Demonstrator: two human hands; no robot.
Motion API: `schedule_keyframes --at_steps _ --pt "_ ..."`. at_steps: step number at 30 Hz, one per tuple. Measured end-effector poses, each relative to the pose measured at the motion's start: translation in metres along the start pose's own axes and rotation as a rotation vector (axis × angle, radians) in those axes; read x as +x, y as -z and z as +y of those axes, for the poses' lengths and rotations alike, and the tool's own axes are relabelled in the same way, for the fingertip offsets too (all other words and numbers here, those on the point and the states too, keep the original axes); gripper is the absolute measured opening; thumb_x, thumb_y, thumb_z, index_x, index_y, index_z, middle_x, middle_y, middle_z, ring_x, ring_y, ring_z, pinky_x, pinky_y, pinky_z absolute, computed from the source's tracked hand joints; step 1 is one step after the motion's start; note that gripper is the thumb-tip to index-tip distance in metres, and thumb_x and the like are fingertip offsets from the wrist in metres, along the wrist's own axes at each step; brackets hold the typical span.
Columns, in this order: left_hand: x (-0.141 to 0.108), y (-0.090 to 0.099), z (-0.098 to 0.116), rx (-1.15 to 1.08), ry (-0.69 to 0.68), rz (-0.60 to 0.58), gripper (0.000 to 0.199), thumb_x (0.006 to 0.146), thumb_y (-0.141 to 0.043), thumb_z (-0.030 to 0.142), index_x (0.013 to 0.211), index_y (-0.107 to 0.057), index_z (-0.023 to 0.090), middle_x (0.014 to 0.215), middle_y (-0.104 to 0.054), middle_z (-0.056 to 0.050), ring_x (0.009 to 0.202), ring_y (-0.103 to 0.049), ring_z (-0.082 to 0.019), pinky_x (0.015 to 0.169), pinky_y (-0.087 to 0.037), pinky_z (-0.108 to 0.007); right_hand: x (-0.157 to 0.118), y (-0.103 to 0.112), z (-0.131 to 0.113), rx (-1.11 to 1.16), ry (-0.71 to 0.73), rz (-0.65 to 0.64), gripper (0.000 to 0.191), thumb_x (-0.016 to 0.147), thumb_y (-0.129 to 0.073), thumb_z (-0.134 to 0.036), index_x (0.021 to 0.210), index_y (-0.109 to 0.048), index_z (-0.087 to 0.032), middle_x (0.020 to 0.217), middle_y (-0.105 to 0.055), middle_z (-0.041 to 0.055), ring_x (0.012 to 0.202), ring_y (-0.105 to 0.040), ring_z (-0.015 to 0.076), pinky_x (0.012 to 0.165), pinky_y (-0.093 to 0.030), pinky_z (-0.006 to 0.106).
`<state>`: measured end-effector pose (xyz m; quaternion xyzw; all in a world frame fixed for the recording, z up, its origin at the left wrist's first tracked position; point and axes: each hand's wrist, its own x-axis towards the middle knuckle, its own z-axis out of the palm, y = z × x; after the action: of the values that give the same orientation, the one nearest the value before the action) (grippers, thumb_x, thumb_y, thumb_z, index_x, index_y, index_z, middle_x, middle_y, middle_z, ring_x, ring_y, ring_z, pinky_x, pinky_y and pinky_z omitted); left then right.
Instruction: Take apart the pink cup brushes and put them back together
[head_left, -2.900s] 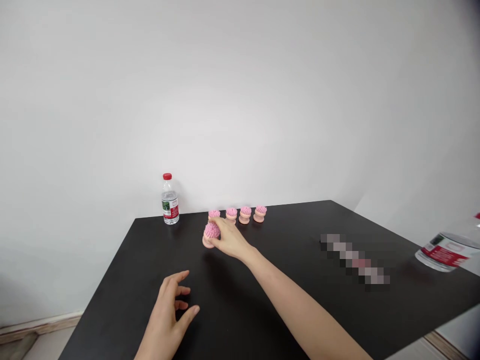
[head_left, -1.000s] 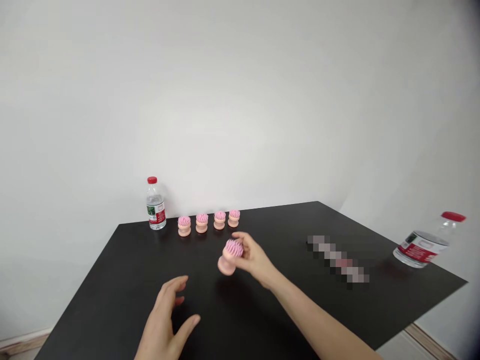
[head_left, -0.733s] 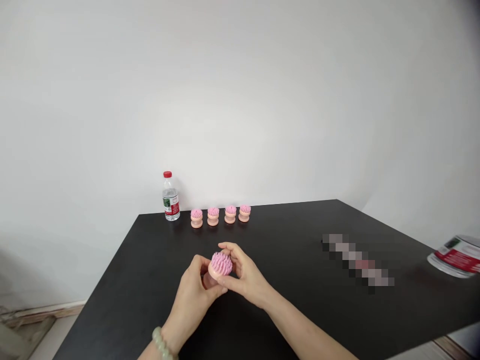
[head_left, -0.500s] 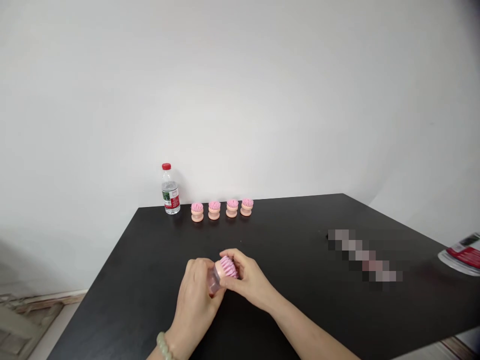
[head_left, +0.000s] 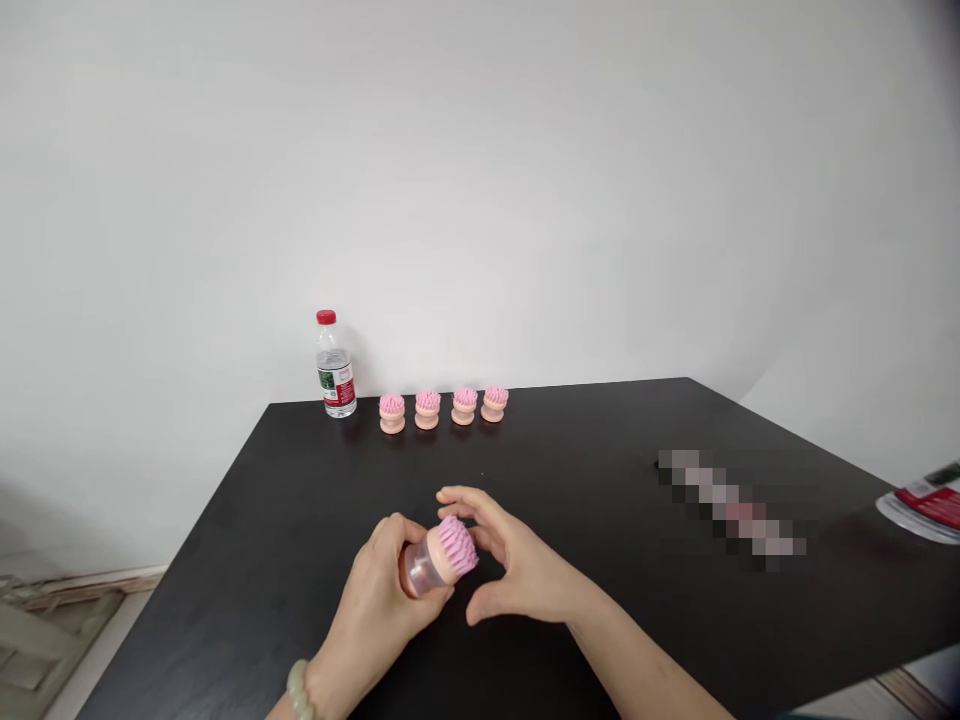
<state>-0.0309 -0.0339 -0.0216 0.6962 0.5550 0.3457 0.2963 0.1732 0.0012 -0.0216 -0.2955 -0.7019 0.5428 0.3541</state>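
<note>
My left hand is wrapped round the clear body of a small scrub brush, a bead bracelet on its wrist. Pink bristles top the brush, above a peach collar, and it is tilted toward the right. Beside the bristles, my right hand has its thumb and fingers spread, with nothing held in it. Several similar pink-bristled brushes stand upright in a row near the back edge of the table.
A water bottle with a red cap stands left of the brush row. On the right of the black table lies a blurred-out long thing. Part of another bottle shows at the right edge. A wall rises behind.
My right hand has let go of the bristle end and opened, shifting slightly right. The brush stays in my left hand, with more of its clear body showing.
</note>
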Motion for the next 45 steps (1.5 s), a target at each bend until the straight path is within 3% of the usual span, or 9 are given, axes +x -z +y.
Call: schedule_keyframes --at_steps 2,6,10,12,15,20,28,37,45 --pt "-0.001 -0.002 -0.002 0.047 -0.021 0.02 0.021 0.074 -0.069 0.025 0.088 -0.054 0.023 0.09 -0.065 -0.002 0.079 -0.065 -0.021 0.069 -0.051 -0.033 0.001 -0.001 0.004 0.015 -0.082 0.034 0.092 0.056 -0.096 -0.033 0.136 -0.051 -0.031 0.129 -0.055 0.007 0.119 -0.057 0.0277 0.098 -0.05 0.041" --pt "-0.003 -0.006 -0.004 0.083 -0.065 0.021 0.019 0.076 -0.068 0.027 0.086 -0.052 0.023 0.089 -0.061 -0.002 0.078 -0.062 -0.021 0.068 -0.05 -0.035 0.001 -0.004 0.004 -0.049 -0.136 0.075 0.053 0.068 -0.086 -0.019 0.114 -0.062 -0.027 0.111 -0.061 0.0021 0.1 -0.063 0.0218 0.089 -0.053 0.038" --pt "-0.003 -0.009 -0.002 0.075 -0.032 0.004 0.02 0.076 -0.069 0.027 0.085 -0.051 0.023 0.088 -0.061 -0.001 0.076 -0.062 -0.021 0.067 -0.049 -0.034 -0.002 -0.003 0.003 0.052 -0.106 0.022 0.081 0.064 -0.087 -0.014 0.134 -0.051 -0.033 0.132 -0.055 0.0042 0.125 -0.054 0.0242 0.103 -0.046 0.039" --pt "-0.003 -0.011 -0.002 0.092 -0.057 0.013 0.019 0.076 -0.068 0.026 0.085 -0.051 0.023 0.087 -0.061 -0.002 0.076 -0.062 -0.021 0.067 -0.049 -0.034 -0.002 -0.003 0.005 0.043 -0.163 0.042 0.091 0.061 -0.091 -0.017 0.138 -0.047 -0.034 0.128 -0.056 0.0039 0.117 -0.058 0.0241 0.097 -0.05 0.039" --pt "-0.004 -0.013 -0.003 0.107 -0.086 0.017 0.018 0.078 -0.066 0.029 0.084 -0.051 0.023 0.085 -0.06 -0.002 0.075 -0.061 -0.021 0.066 -0.048 -0.034 -0.002 -0.005 0.007 -0.007 -0.201 0.063 0.075 0.065 -0.088 -0.019 0.13 -0.052 -0.032 0.109 -0.062 0.0007 0.095 -0.065 0.0207 0.083 -0.054 0.035" --pt "-0.003 -0.011 -0.001 0.059 0.018 -0.036 0.022 0.075 -0.07 0.033 0.083 -0.052 0.023 0.084 -0.06 0.0 0.073 -0.06 -0.021 0.065 -0.046 -0.033 -0.003 -0.004 0.003 0.067 -0.154 -0.006 0.081 0.063 -0.088 -0.015 0.133 -0.051 -0.032 0.135 -0.054 0.0046 0.118 -0.059 0.0253 0.096 -0.051 0.038" --pt "0.0 -0.015 0.007 -0.015 0.053 -0.044 0.023 0.078 -0.07 0.038 0.084 -0.054 0.023 0.08 -0.059 0.001 0.07 -0.054 -0.019 0.063 -0.041 -0.03 -0.001 -0.002 0.006 -0.047 -0.193 0.128 0.062 0.065 -0.085 -0.016 0.12 -0.059 -0.028 0.107 -0.063 0.0 0.096 -0.063 0.0206 0.082 -0.051 0.032" --pt "0.025 -0.001 0.03 -0.58 0.13 -0.428 0.033 0.064 -0.084 0.024 0.087 -0.06 0.018 0.081 -0.059 0.003 0.072 -0.048 -0.013 0.066 -0.038 -0.026 -0.014 0.033 -0.05 -0.388 0.03 -0.06 0.058 0.063 -0.084 -0.005 0.112 -0.065 -0.028 0.112 -0.067 -0.0007 0.104 -0.063 0.0221 0.096 -0.048 0.038" --pt "0.027 0.002 0.011 -0.973 0.3 -0.916 0.048 0.064 -0.086 0.048 0.092 -0.074 0.01 0.082 -0.069 -0.009 0.073 -0.061 -0.017 0.07 -0.046 -0.028 -0.018 0.039 -0.038 -0.182 0.355 -0.186 0.031 0.08 -0.078 -0.014 0.107 -0.068 -0.026 0.108 -0.071 0.0052 0.106 -0.065 0.0221 0.091 -0.052 0.037"
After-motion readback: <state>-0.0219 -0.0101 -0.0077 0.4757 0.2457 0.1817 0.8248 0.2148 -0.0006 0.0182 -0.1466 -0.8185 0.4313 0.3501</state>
